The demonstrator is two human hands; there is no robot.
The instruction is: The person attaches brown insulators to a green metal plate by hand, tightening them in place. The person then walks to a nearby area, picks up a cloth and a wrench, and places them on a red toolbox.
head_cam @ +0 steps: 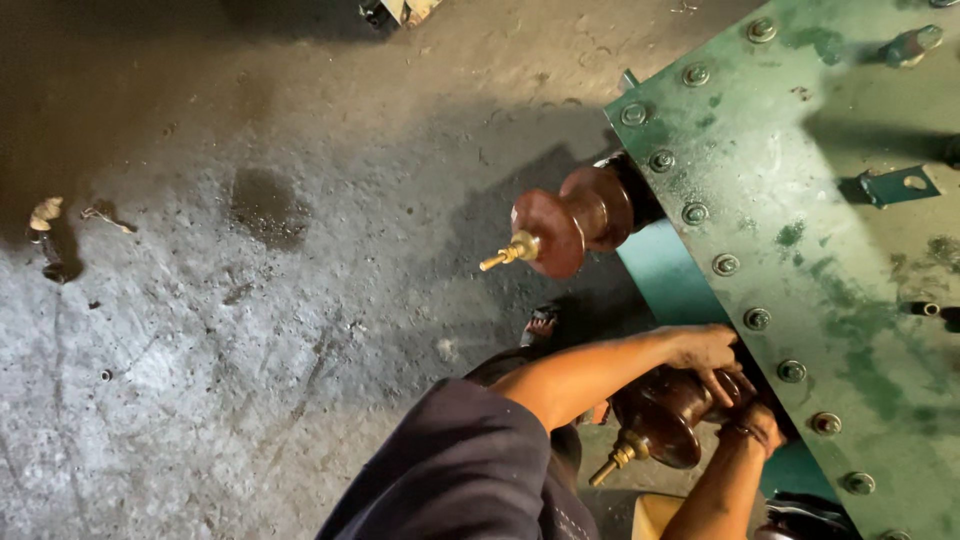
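Note:
Two brown ribbed ceramic insulators with brass tips stick out from the side of a green metal tank (830, 230). The upper insulator (580, 215) is untouched. My left hand (710, 355) curls over the top of the lower insulator (660, 420), where it meets the tank. Just under that joint, my right hand (755, 425) grips the same insulator's base, its fingers partly hidden. The brass tip (615, 460) of the lower insulator points down and to the left.
A row of bolts (725, 264) runs along the tank's edge. The rough concrete floor has a dark stain (265, 205) and small debris (45, 215) at the far left. A sandalled foot (540, 325) shows below the upper insulator. A tan object (655, 515) lies at the bottom edge.

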